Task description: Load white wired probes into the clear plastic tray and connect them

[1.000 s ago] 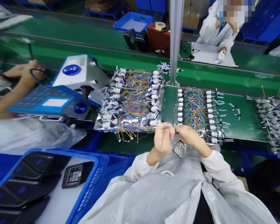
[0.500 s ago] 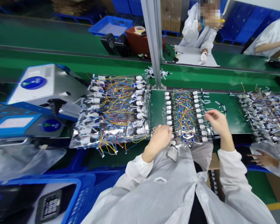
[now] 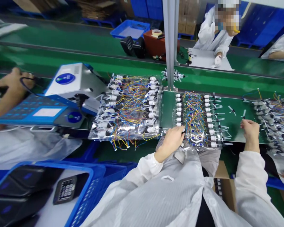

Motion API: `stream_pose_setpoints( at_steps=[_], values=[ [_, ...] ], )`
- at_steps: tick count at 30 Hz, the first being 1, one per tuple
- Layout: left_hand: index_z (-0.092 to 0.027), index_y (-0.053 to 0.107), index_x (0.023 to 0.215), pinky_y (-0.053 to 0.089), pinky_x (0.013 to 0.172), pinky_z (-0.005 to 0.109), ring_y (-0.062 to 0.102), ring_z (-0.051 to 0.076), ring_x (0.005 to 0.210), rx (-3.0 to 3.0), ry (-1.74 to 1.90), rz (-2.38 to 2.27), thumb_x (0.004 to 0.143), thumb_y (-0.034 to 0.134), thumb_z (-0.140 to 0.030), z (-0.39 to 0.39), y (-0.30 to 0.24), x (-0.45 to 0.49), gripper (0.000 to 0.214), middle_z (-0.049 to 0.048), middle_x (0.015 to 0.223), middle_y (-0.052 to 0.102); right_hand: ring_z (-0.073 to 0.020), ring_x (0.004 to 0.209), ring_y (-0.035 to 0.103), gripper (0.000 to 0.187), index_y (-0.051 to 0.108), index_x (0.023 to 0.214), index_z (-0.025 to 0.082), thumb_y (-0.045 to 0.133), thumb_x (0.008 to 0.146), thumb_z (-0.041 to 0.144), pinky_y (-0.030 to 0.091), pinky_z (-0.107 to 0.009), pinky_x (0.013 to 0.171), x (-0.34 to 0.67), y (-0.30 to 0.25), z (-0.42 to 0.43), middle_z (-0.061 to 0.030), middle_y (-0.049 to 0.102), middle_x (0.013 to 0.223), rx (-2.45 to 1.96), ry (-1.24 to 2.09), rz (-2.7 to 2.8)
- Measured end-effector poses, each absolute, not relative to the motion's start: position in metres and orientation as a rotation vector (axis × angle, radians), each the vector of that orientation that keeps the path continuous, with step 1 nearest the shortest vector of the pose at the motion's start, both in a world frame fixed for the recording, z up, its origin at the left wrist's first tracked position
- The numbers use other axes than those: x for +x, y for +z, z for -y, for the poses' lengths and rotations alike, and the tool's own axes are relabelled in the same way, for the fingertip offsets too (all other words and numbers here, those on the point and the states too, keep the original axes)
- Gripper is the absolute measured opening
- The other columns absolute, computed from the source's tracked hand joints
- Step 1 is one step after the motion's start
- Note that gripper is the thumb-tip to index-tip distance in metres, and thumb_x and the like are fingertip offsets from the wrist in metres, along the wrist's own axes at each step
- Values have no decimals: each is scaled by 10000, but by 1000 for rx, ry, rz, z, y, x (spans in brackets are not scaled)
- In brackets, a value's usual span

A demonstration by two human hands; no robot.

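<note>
Sheet (image 3: 198,118) of wired parts lies just ahead of the left hand (image 3: 172,140), whose bent fingers rest together on its near-left corner; I cannot tell if they pinch a part. Right hand (image 3: 251,130) is beside the sheet, fingers curled down, its grip unclear. Small pins (image 3: 243,114) lie just beyond it.

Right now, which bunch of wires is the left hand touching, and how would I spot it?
Find the tall grey post on the green bench. Just right of its foot lies a flat sheet of wired parts, with the left hand on its near corner. Unlike the bigger, messier pile left of the post, its white caps sit in two neat columns.
</note>
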State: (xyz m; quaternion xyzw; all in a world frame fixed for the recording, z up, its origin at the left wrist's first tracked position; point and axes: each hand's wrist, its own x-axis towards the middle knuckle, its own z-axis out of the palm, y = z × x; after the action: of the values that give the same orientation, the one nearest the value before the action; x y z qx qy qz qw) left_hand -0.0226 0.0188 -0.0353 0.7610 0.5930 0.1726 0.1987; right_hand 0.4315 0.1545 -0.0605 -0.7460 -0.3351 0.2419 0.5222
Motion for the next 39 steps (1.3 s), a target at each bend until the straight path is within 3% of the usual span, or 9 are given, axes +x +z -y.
stream_pose_setpoints(
  at_steps=[3,7,10,13,18,22,31,39],
  values=[
    [-219,632,1363,538,1042,389,695,239,1162,2121,653,-1475,971,583,-117,-26,-52,-23,409,87,1281,741,-120,570,549,118,617,725,188,730,748,162,442,-250,509,404,-52,-132,-18,600,682,-1521,768,728],
    [-217,676,1314,556,1026,391,698,234,1138,2059,813,-1383,959,663,-182,-44,-67,-26,357,97,1326,709,-103,596,567,325,641,845,200,844,599,135,485,-220,497,325,-35,-94,12,609,773,-1142,1197,791],
    [-204,705,1281,572,961,380,718,228,1027,1969,779,-1395,924,740,-248,-54,-73,-27,361,96,1218,745,-102,619,611,301,669,851,197,888,645,200,544,-225,547,256,-28,-73,7,636,804,-1093,1465,867],
    [-196,755,1166,552,978,392,707,251,1061,2003,741,-1380,921,755,-305,-57,-76,-26,268,89,1126,768,-133,647,652,280,659,825,212,897,717,310,579,-261,589,204,-38,-63,-1,665,794,-1068,1629,951],
    [-207,760,1131,547,936,363,699,238,1043,2022,794,-1388,938,739,-367,-52,-78,-24,251,79,1112,763,-197,715,696,287,712,918,229,880,749,388,601,-348,708,171,-71,-64,-31,726,820,-1263,1380,1209],
    [-203,752,1157,537,953,366,686,240,1068,2063,822,-1378,954,722,-367,-50,-81,-23,263,81,1118,759,-205,801,683,226,745,942,227,815,807,394,558,-340,749,173,-85,-69,-48,745,902,-1343,1141,1397],
    [-202,763,1123,530,930,363,684,233,1031,2066,850,-1353,964,710,-379,-50,-83,-23,244,73,1092,768,-147,596,550,279,702,933,229,829,792,433,448,-287,560,177,-95,-70,-16,700,807,-1321,1371,1318],
    [-202,764,1145,524,920,357,680,228,1020,2070,810,-1337,973,698,-365,-51,-85,-24,246,77,1088,767,-151,628,577,235,674,889,230,813,828,409,474,-294,619,171,-92,-69,1,686,776,-1255,1329,1382]
  ],
)
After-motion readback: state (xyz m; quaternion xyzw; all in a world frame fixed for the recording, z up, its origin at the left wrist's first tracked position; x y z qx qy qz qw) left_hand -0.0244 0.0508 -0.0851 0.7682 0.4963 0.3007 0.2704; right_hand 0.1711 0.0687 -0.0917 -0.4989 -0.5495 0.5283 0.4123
